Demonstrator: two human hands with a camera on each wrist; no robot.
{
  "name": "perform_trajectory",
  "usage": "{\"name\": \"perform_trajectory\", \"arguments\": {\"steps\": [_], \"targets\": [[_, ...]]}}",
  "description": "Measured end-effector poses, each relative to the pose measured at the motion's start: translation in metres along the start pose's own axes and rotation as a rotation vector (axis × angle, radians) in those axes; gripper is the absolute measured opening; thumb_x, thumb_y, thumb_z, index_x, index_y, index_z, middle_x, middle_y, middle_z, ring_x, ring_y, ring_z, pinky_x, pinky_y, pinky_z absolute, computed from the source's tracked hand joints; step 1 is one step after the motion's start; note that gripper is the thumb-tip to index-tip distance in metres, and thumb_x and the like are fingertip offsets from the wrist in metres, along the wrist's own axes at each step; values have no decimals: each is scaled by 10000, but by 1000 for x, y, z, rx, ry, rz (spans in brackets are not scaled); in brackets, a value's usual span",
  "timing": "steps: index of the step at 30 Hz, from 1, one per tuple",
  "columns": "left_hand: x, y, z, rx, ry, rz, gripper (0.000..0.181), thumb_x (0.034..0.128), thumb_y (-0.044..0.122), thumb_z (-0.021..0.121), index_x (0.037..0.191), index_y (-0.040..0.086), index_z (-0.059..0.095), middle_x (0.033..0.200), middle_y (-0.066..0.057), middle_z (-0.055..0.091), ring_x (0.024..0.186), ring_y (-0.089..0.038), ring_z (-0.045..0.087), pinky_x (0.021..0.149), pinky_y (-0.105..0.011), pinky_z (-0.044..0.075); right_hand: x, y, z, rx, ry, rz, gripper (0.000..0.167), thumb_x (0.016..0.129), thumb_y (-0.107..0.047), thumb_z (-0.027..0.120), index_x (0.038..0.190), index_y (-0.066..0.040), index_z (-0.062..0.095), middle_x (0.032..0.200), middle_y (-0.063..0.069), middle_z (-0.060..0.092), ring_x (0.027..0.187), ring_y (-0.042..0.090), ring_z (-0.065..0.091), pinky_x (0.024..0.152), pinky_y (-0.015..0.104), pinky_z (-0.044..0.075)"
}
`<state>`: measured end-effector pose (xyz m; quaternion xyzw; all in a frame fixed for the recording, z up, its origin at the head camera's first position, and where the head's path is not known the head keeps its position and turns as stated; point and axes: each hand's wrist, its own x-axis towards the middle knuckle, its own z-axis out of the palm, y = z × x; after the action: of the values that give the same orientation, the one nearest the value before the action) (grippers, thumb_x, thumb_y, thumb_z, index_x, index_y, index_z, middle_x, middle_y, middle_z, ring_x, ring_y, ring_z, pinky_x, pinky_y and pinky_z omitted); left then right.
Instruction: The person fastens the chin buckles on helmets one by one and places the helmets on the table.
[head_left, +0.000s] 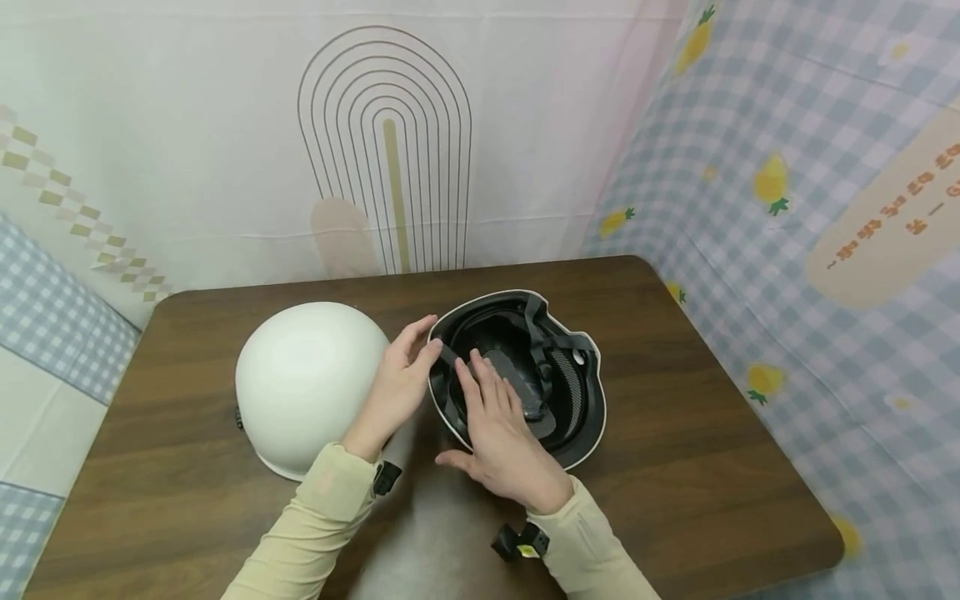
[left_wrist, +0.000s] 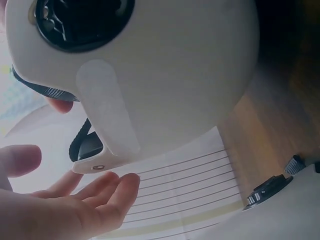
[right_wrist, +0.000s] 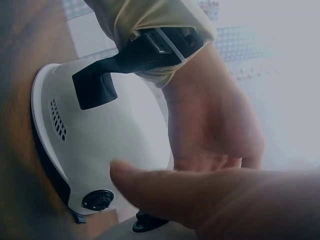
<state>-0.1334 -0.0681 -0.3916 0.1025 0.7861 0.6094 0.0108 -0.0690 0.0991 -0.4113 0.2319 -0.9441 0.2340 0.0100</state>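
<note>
An upturned white helmet point(head_left: 592, 421) shows its black lining, with dark chin straps point(head_left: 536, 333) lying across the opening. At its left rim is my left hand point(head_left: 393, 383), thumb spread from the fingers. In the left wrist view, those fingers point(left_wrist: 112, 197) are at the helmet's point(left_wrist: 175, 75) riveted corner; whether they touch it I cannot tell. My right hand point(head_left: 506, 446) reaches over the near left rim with straight fingers, fingertips above the lining; contact there is unclear. A second white helmet point(head_left: 311, 383) sits dome up, left of my left hand.
Both helmets stand on a dark brown wooden table point(head_left: 697, 467) with rounded corners. A white patterned cloth point(head_left: 540, 167) hangs behind it, and a blue checked cloth point(head_left: 810, 350) hangs along the right side. Black wrist cameras point(head_left: 517, 543) are strapped over both sleeves.
</note>
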Motion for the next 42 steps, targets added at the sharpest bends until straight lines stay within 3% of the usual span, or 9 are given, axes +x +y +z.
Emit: {"name": "perform_trajectory", "arguments": {"steps": [9,15,26,32,38,42], "targets": [[0,0,1,19,8,-48,438,1035,261,475,1441,102,448,1462,-93,446,1329,-233,435,1067,-429,361,2,-2,1,-66,23,-24,923,895,-378,703,1550,-66,132,1594,165,67,1445,333,155,1091,555,254],[0,-4,0,1,16,-58,458,1039,262,470,1453,77,418,1475,-123,423,1345,-252,413,1078,-442,343,4,-3,3,-69,28,-25,858,905,-351,695,1540,-74,189,1526,193,216,1378,334,276,1051,537,320],[0,-9,-3,-58,19,-44,476,1045,253,460,1459,32,379,1463,-145,418,1360,-244,387,1092,-430,325,7,-5,2,-44,22,-24,794,951,-326,634,1560,-131,163,1487,194,255,1326,329,326,972,547,388],[0,-10,-4,-56,27,-53,466,1045,246,459,1452,30,389,1453,-140,434,1345,-257,408,1082,-438,339,8,-7,-2,-29,1,-8,785,980,-346,580,1573,-142,108,1220,151,421,1036,251,454,851,385,461],[-1,-11,-3,-26,20,-75,449,1042,266,464,1435,51,426,1441,-128,457,1331,-263,427,1074,-452,346,9,-7,-6,0,-36,7,767,995,-364,546,1577,-167,87,1172,125,472,952,218,515,827,377,487],[-2,-12,-2,-13,16,-91,440,1041,279,463,1425,65,445,1437,-122,465,1334,-262,424,1075,-460,344,10,-7,-8,13,-44,-1,745,1002,-348,537,1575,-153,102,1127,102,470,849,167,468,756,336,479]]}}
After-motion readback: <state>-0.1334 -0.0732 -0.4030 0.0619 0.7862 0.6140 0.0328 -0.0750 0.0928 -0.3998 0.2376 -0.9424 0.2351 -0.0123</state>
